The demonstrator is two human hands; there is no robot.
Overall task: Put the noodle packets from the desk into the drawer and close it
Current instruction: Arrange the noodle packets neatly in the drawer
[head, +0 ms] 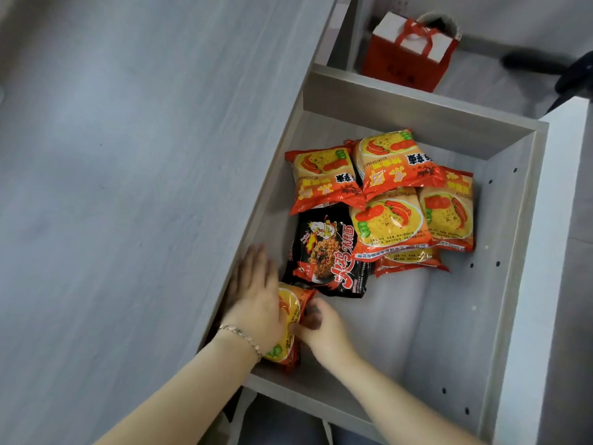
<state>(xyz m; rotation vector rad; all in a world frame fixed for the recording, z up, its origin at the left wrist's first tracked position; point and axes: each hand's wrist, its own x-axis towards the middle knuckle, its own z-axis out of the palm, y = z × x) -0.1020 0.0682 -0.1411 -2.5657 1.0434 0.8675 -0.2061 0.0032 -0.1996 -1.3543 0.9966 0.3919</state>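
Observation:
The grey drawer (500,284) stands pulled open beside the desk top (128,187). Inside lie several orange noodle packets (398,187) piled at the far side and one black noodle packet (327,255) in front of them. Another orange packet (288,326) stands on edge in the drawer's near left corner. My left hand (256,300), with a bracelet on the wrist, lies flat over this packet's top. My right hand (324,329) grips the same packet from its right side. No packets show on the desk top.
A red gift bag (407,56) with a white box and red ribbon stands on a shelf beyond the drawer. A dark object (552,69) lies at the upper right. The drawer's near right half is bare floor.

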